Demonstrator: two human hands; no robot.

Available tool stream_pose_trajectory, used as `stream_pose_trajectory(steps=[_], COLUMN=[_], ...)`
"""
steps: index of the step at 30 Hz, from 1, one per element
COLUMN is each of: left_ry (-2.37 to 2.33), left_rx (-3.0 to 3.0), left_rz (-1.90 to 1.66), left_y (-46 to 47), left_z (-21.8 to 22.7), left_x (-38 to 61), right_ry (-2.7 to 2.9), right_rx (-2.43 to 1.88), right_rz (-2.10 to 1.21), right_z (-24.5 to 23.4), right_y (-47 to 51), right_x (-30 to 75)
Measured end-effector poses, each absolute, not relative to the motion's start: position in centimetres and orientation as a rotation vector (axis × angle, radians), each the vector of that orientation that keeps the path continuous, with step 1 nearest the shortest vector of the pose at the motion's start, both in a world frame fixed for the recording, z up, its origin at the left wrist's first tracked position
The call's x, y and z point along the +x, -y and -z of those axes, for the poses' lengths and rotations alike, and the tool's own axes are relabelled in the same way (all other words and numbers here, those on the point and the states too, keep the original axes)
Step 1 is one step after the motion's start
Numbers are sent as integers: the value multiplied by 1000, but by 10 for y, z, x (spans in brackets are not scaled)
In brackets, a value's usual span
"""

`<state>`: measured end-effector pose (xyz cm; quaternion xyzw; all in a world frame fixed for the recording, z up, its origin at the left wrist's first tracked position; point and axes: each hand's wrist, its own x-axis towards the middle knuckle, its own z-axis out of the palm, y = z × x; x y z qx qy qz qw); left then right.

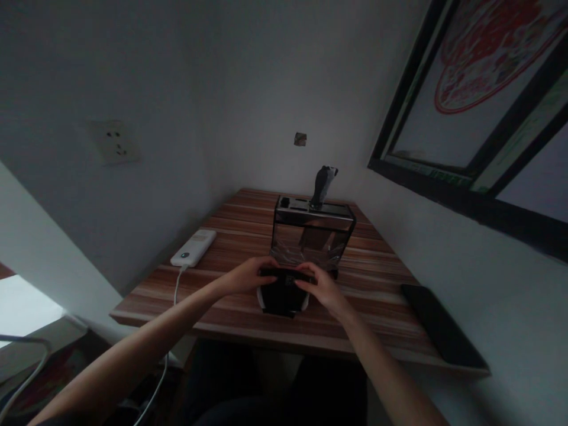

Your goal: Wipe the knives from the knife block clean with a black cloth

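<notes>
A dark box-like object with pale edges [284,296] rests near the table's front edge; its exact kind is hard to make out in the dim light. My left hand [260,275] grips its upper left side, thumb in front and fingers behind. On its upper right side my right hand [320,287] holds on the same way. Just behind the object stands a knife holder [314,222] with see-through walls and a slotted dark top. A knife with a black handle [320,186] sticks up from a slot, its blade dimly visible through the wall.
A white power bank [194,248] lies on the left of the wooden table [377,313], and its white cable [177,287] hangs over the front edge. A black flat object, perhaps a phone [444,325], lies at the right edge. Walls enclose the table; a framed picture [479,106] hangs right.
</notes>
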<state>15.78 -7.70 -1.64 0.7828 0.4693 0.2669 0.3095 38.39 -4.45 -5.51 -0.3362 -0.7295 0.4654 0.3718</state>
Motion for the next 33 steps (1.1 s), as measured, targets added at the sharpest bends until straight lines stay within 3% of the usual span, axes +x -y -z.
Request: stream_pose_trajectory(steps=[8, 18, 25, 33], left_ry=[-1243, -1532, -1618, -1531], left_rx=[2230, 2463, 2699, 2784], left_rz=[-702, -405, -241, -376], left_y=[59, 69, 81, 87], left_z=[42, 57, 30, -41], left_x=[214, 214, 212, 203], right_ry=[1916, 1954, 2001, 2081], right_rx=[-1024, -1101, -1173, -1229], right_rz=[-1032, -790, -588, -498], right_z=[78, 85, 86, 87], right_y=[30, 36, 41, 42], right_x=[433, 425, 425, 427])
